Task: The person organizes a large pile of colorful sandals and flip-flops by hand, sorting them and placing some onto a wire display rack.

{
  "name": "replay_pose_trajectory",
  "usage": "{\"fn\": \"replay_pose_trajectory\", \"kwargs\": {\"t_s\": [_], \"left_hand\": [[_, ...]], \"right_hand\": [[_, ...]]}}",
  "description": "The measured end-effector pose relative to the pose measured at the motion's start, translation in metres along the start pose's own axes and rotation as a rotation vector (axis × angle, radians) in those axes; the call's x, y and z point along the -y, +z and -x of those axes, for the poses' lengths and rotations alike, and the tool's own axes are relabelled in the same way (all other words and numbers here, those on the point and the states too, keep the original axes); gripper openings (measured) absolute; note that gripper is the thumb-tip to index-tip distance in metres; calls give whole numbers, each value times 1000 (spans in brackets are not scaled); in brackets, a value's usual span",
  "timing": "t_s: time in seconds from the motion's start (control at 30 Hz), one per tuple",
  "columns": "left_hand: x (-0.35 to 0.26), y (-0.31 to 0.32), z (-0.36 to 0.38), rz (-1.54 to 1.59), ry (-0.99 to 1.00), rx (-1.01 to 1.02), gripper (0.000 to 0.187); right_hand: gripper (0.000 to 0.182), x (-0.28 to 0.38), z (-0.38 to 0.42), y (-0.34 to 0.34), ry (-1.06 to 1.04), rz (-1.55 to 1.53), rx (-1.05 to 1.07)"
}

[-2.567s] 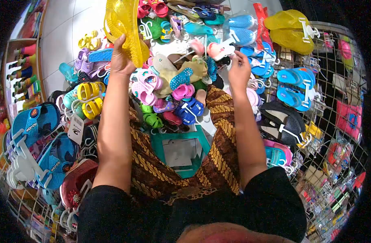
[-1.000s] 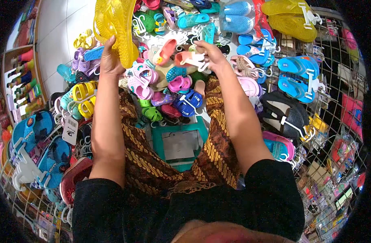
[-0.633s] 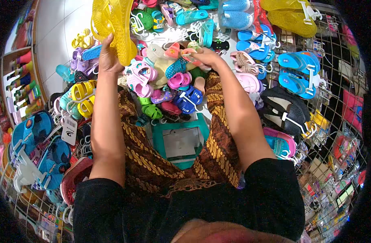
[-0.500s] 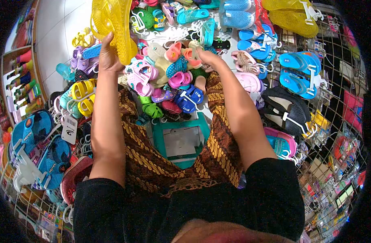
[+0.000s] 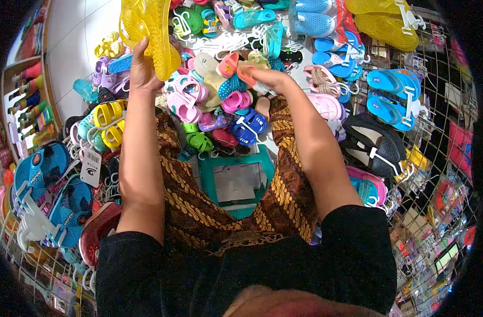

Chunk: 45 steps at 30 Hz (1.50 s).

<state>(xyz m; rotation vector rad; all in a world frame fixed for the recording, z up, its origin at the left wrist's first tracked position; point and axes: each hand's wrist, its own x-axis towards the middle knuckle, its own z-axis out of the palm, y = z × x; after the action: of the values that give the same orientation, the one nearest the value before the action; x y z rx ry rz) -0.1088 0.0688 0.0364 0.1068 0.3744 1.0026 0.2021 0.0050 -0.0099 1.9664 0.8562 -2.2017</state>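
Observation:
My left hand (image 5: 146, 68) is closed round the lower part of a pair of translucent yellow jelly sandals (image 5: 154, 31), held upright at the top of the view with the thumb pointing up. Over the right side of the heap, my right hand (image 5: 271, 79) grips a coral-orange clog (image 5: 246, 73); its fingertips are partly hidden. Beside that clog lie a blue dotted shoe (image 5: 232, 84) and a pink clog (image 5: 236, 102). A pair of pale pink clogs (image 5: 186, 100) rests just right of my left wrist, and blue clogs (image 5: 248, 127) sit nearer my knees.
A green-framed stool or stand (image 5: 210, 182) is between my knees. Blue flip-flops (image 5: 392, 87) and black shoes (image 5: 373, 140) lie along the wire grid (image 5: 437, 153) on the right. Blue sandals (image 5: 38, 166) and yellow sandals (image 5: 110, 116) are on the left.
The coral clog has tipped and shifted under my right hand, which has turned slightly, fingers now lower. My left hand keeps the yellow sandals in nearly the same place.

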Motion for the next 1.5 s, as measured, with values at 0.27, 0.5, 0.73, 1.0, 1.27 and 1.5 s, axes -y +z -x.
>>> {"fn": "replay_pose_trajectory", "kwargs": {"t_s": [0.27,0.5,0.73,1.0,1.27,1.5], "left_hand": [[-1,-7,0,-76,66,-117,51],[1,-3,-1,-88,28,-59,51],[6,7,-2,-310,62,-221,46],[38,4,-11,-1391,85,-201,39],[54,3,-8,-1674,-77,-93,46],[57,2,-8,-1551,-173,-5,46]], "right_hand": [[42,5,10,-2,-171,116,-56],[39,-8,-13,-25,-294,-159,32],[39,12,6,-18,-408,-583,3],[36,10,-3,-39,-450,-864,5],[25,17,-1,-39,-558,-712,-149],[25,23,18,-37,-814,55,-170]]}}
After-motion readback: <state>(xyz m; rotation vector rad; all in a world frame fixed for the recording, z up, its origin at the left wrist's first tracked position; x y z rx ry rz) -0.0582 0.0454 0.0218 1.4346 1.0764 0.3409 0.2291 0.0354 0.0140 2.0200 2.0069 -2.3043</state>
